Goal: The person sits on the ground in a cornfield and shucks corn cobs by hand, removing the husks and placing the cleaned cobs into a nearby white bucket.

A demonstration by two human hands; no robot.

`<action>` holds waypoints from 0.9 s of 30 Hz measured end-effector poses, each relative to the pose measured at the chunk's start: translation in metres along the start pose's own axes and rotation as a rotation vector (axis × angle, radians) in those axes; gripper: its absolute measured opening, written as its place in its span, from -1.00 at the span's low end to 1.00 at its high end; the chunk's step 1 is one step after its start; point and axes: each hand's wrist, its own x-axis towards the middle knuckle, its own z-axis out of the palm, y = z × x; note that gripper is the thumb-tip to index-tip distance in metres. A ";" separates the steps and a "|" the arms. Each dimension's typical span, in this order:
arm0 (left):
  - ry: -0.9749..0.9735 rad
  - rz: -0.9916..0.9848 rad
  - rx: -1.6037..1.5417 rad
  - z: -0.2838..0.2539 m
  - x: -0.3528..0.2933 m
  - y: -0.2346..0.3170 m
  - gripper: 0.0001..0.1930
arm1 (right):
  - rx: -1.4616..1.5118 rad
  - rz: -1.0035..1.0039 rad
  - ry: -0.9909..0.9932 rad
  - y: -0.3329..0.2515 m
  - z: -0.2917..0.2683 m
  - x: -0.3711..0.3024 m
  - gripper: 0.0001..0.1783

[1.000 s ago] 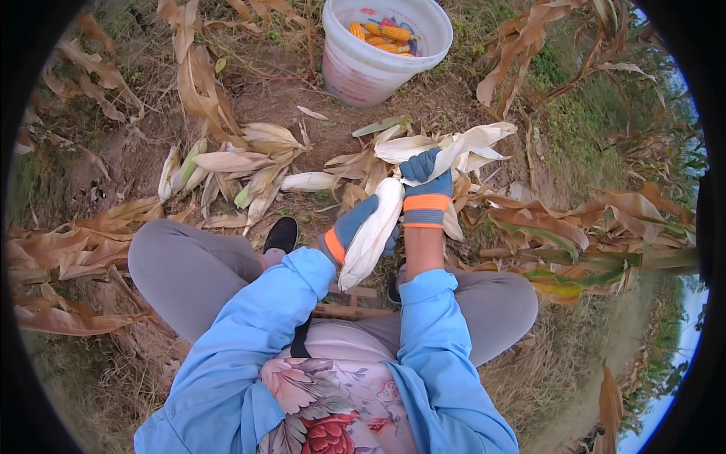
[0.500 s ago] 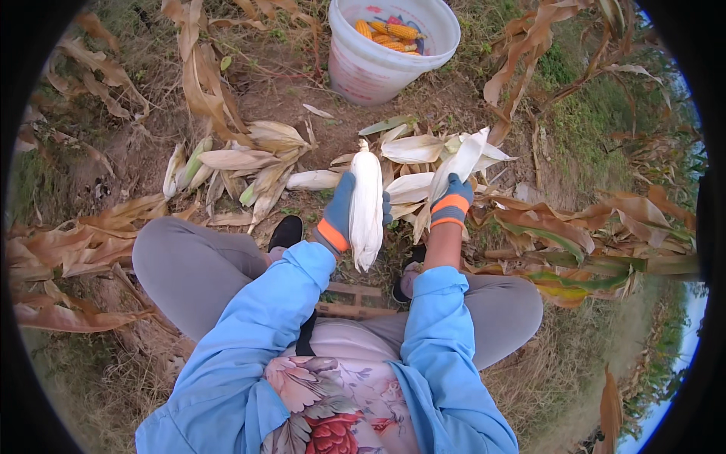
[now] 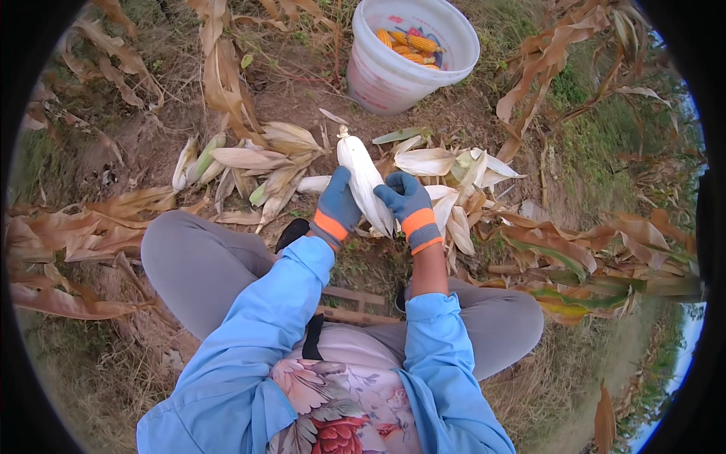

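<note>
I sit on the ground with both gloved hands around one corn ear [image 3: 361,175] still wrapped in its pale husk, tip pointing away from me. My left hand [image 3: 338,206] grips its left side and lower end. My right hand [image 3: 407,202] holds the right side, fingers curled over the husk. Both gloves are blue-grey with orange cuffs. A white bucket [image 3: 378,79] stands beyond the ear, holding several yellow husked cobs [image 3: 408,44].
Stripped pale husks [image 3: 442,163] lie in a heap just right of my hands, and more husks and unhusked ears [image 3: 249,163] lie to the left. Dry brown corn stalks [image 3: 590,250] cross the ground on both sides. Bare soil lies between me and the bucket.
The ear has swung from lying diagonally low at my left to upright between both hands. My right hand left the husk heap and closed on the ear.
</note>
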 end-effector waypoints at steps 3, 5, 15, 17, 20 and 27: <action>-0.068 0.071 0.055 -0.007 0.002 0.002 -0.50 | -0.107 -0.032 -0.033 -0.004 0.005 -0.003 -0.64; -0.077 0.126 0.174 -0.006 0.003 0.002 -0.46 | -0.090 -0.020 -0.039 -0.001 0.006 -0.002 -0.67; -0.097 0.242 0.459 0.002 0.001 0.001 -0.34 | 0.155 0.047 -0.074 -0.016 0.006 -0.007 -0.67; -0.096 0.220 0.418 0.001 0.000 0.001 -0.32 | -0.160 -0.079 0.004 -0.013 0.008 -0.009 -0.63; -0.077 0.158 0.358 0.000 -0.001 0.005 -0.34 | -0.322 -0.119 0.021 -0.013 0.007 -0.010 -0.58; -0.128 0.082 0.265 0.005 -0.003 0.010 -0.39 | 0.134 0.053 -0.123 -0.007 -0.004 -0.009 -0.71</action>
